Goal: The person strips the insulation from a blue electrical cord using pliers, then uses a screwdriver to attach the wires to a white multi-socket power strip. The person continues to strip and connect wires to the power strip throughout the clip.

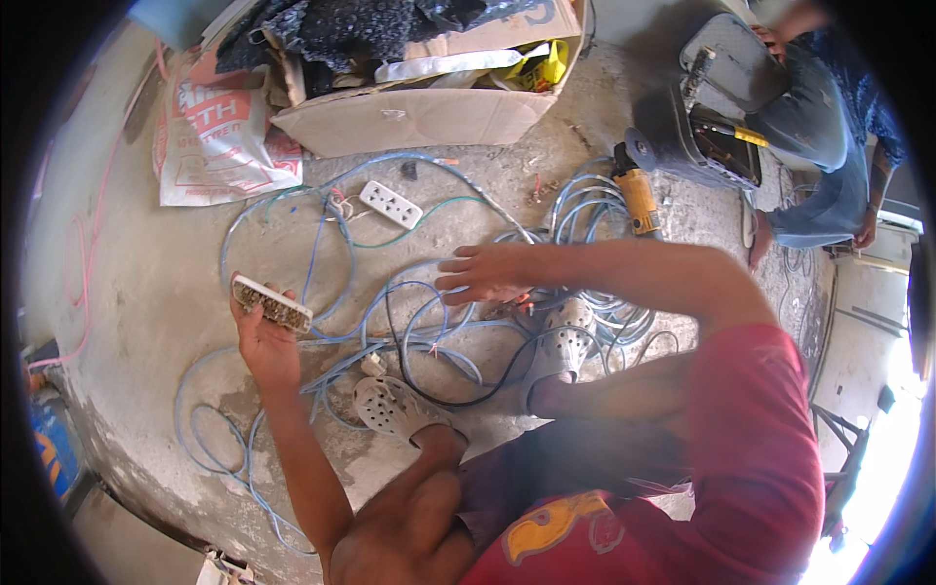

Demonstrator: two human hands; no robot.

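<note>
My left hand (265, 336) is closed around a small white rectangular block (276, 300). The block's exposed side is brown and rough; I cannot make out exactly what it is. My right hand (486, 275) is stretched out above the tangled blue cables (390, 322), its fingers apart and nothing visible in them. Just beyond it on the floor lies a white power strip (390, 205). Something small and orange (527, 301), partly covered, shows beside my right hand. A black cable (414, 375) loops between my two clog-covered feet.
A cardboard box (419, 119) full of scrap stands at the far side, next to a white sack (219, 146). Farther right are a yellow angle grinder (639, 200) and an open black tool case (682, 127). Another person (819, 166) is by the case.
</note>
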